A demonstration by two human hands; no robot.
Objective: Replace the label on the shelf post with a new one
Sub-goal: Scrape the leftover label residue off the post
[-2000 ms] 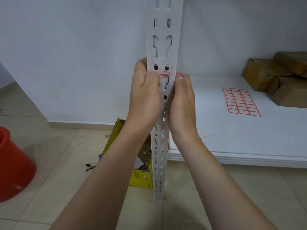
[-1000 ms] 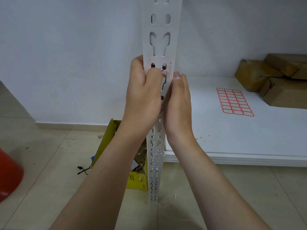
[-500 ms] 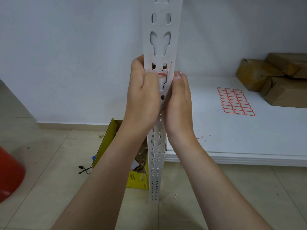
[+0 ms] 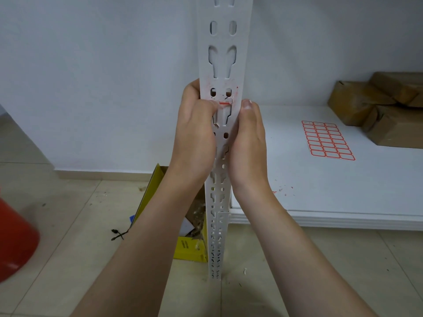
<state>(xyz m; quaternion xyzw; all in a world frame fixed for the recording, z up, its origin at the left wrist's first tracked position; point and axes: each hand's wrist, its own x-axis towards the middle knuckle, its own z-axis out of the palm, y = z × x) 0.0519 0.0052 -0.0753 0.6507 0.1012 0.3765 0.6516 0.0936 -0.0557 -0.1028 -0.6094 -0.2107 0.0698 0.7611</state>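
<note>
A white slotted shelf post (image 4: pixel 223 42) stands upright in the middle of the head view. A thin red-edged strip of old label (image 4: pixel 224 103) and faint red smears remain on its face. My left hand (image 4: pixel 196 129) curls round the post's left edge, its fingertip on the label strip. My right hand (image 4: pixel 248 138) holds the post's right edge, thumb up beside the strip. A sheet of red-bordered blank labels (image 4: pixel 327 140) lies on the white shelf board (image 4: pixel 332 191) to the right.
Brown cardboard parcels (image 4: pixel 380 106) are stacked at the shelf's back right. A yellow box of scraps (image 4: pixel 183 236) sits on the tiled floor behind the post. A red bucket (image 4: pixel 13 239) stands at the far left. Small red label crumbs (image 4: pixel 283 189) dot the shelf.
My left fingertip has kept rubbing up and down at the red strip. The right hand stays on the post. The camera shifted slightly.
</note>
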